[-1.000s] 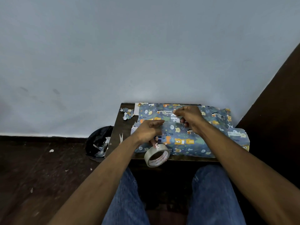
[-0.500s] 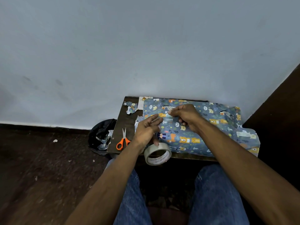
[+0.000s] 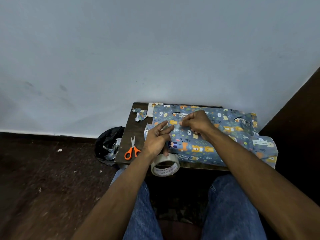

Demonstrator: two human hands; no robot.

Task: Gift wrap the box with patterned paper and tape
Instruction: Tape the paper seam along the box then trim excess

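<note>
The box [image 3: 213, 135], already covered in blue animal-print paper, lies on the small dark tabletop [image 3: 133, 129] at centre right of the frame, its long axis running left to right, overhanging the right edge. The right hand [image 3: 195, 123] pinches what looks like a short strip of tape over the top. The left hand [image 3: 155, 139], fingers spread and grasping nothing, rests just left of it. The tape roll [image 3: 165, 166] sits below the left hand; scissors [image 3: 132, 149] lie further left.
</note>
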